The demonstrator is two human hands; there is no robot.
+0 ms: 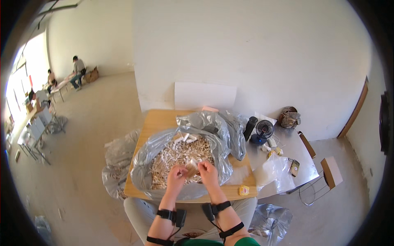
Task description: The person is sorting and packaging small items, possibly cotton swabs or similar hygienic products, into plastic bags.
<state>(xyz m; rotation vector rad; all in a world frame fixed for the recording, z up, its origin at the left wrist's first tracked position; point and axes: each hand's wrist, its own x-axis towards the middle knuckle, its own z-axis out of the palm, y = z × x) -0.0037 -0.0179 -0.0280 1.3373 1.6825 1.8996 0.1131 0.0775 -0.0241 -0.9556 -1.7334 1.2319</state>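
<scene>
In front of me, a big grey plastic bag lies open on a wooden table, filled with a loose heap of cotton swabs with tan sticks and white tips. Above the heap's near side, a small bundle of cotton swabs is held between my two hands. My left hand is closed at the bundle's left end, its fingertips pinched. My right hand grips the bundle's right side. A few more bundled swabs lie at the far side of the heap.
The wooden table has a small yellow packet at its near right corner. To the right, a metal table bears a fan, a black bottle, clear plastic bags and a phone-like object. More bags stand on the floor; people sit far left.
</scene>
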